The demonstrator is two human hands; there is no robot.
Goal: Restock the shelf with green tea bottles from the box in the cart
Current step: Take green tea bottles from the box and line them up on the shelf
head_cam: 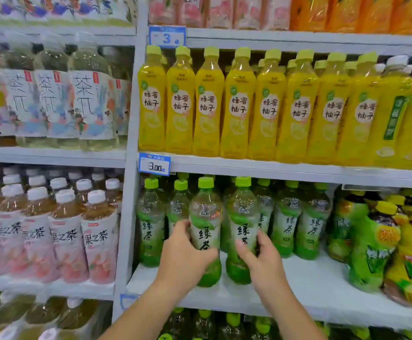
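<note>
A clear plastic green tea bottle (206,212) with a lime-green cap stands upright near the front of the white shelf (310,285), with a second like bottle (243,212) just beside it. The left hand (185,256) curls its fingers (208,253) round the first, and the right hand (261,258) grips the second. On the shelf above stand yellow bottles (239,106).

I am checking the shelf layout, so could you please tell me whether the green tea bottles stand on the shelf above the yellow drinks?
No, the green tea bottles stand on the shelf directly below the yellow drinks.
</note>
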